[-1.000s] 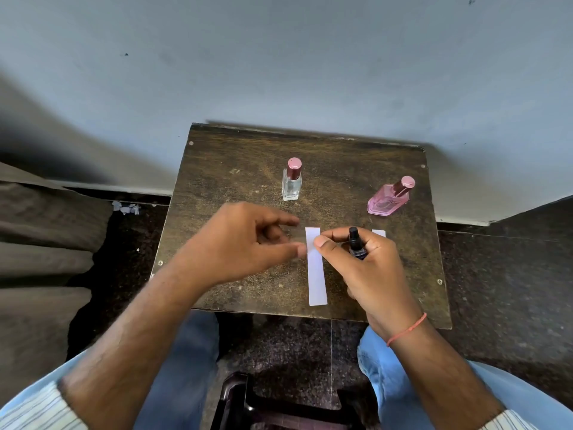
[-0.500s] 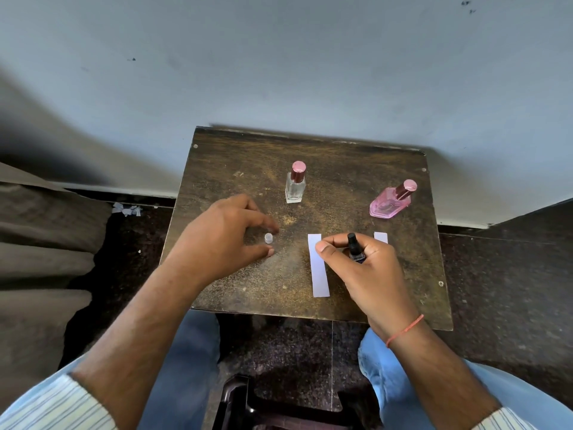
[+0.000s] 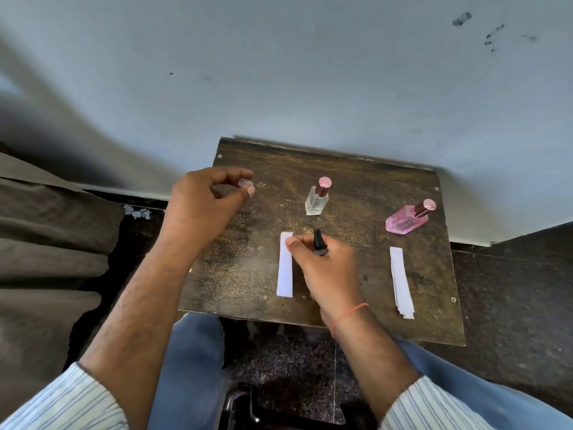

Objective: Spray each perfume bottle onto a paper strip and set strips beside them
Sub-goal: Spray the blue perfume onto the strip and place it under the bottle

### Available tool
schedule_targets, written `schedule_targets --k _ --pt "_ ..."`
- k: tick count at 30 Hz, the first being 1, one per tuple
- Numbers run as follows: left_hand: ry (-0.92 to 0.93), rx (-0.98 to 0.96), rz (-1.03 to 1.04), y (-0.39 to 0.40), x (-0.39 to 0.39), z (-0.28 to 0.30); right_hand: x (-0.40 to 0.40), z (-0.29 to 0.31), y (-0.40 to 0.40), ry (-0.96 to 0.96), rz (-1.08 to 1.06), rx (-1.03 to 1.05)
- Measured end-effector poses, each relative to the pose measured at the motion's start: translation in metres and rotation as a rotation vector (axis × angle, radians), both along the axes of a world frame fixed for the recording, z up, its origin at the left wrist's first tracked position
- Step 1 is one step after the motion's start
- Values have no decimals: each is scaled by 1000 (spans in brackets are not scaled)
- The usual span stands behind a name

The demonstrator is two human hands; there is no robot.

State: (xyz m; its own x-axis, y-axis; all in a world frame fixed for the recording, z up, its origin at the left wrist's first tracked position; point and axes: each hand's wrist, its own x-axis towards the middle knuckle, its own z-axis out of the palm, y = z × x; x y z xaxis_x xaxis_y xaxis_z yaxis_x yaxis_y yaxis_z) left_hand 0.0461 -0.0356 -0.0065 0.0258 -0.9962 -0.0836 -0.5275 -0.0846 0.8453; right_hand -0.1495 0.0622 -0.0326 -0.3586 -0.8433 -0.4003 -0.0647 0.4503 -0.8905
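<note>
My right hand (image 3: 325, 271) grips a small dark bottle (image 3: 318, 243) with a black spray nozzle, held over the middle of the wooden table (image 3: 356, 169). Just left of that hand a white paper strip (image 3: 285, 268) lies flat. My left hand (image 3: 201, 206) is raised over the table's far left corner and pinches a small clear cap (image 3: 244, 182) between thumb and forefinger. A clear bottle with a dark red cap (image 3: 317, 198) stands upright at the back centre. A pink bottle (image 3: 406, 220) sits at the back right.
A small stack of white paper strips (image 3: 401, 280) lies near the table's right edge, in front of the pink bottle. The wall (image 3: 279, 72) runs right behind the table. Grey fabric (image 3: 40, 243) lies to the left, and my knees are under the table's front edge.
My left hand has drawn away from my right hand, up and to the left, carrying the clear cap. The right hand with the dark bottle has stayed beside the strip.
</note>
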Motion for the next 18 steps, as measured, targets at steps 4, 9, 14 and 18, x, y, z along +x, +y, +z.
schedule_targets --k 4,9,14,18 --pt "3 0 21 -1 5 -2 32 -6 -32 -7 -80 39" --pt "-17 5 -9 -1 6 0 50 -11 -53 125 -107 66" --pt "-16 31 -69 2 2 1 50 -12 -57 346 -17 98" --pt "-23 37 -82 4 0 5 52 -5 -54 501 71 116"
